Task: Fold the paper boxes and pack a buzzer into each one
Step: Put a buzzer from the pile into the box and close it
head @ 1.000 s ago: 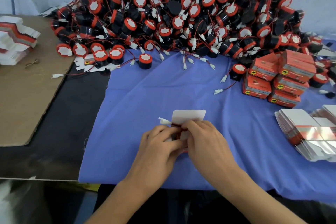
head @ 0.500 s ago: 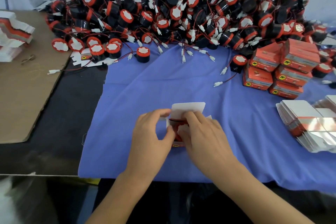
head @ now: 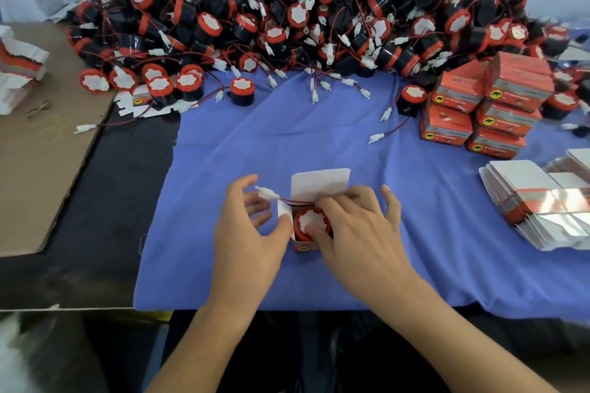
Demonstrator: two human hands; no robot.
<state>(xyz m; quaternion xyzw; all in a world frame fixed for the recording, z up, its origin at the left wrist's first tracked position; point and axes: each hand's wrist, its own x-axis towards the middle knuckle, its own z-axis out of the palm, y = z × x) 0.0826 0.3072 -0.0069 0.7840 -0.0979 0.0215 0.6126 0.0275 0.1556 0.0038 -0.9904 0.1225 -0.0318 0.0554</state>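
An open paper box point(head: 319, 183) stands on the blue cloth point(head: 431, 258) with its white lid flap raised. A red-and-black buzzer point(head: 311, 218) sits inside it. Its red wire leads left to a white connector point(head: 267, 193) hanging outside the box. My right hand point(head: 360, 233) presses the buzzer's top with its thumb, and its fingers rest at the lid's base. My left hand point(head: 247, 226) sits beside the box's left flap, fingers loosely curled near the connector; its thumb touches the flap.
A big heap of buzzers point(head: 303, 9) fills the back of the table. Several packed orange boxes point(head: 488, 105) are stacked at the right, flat unfolded boxes point(head: 549, 207) lie further right, more flats point(head: 19, 67) at far left on cardboard point(head: 48, 169).
The hands have parted, uncovering the buzzer in the box. The connector and wire now stick out to the left. The camera has moved closer.
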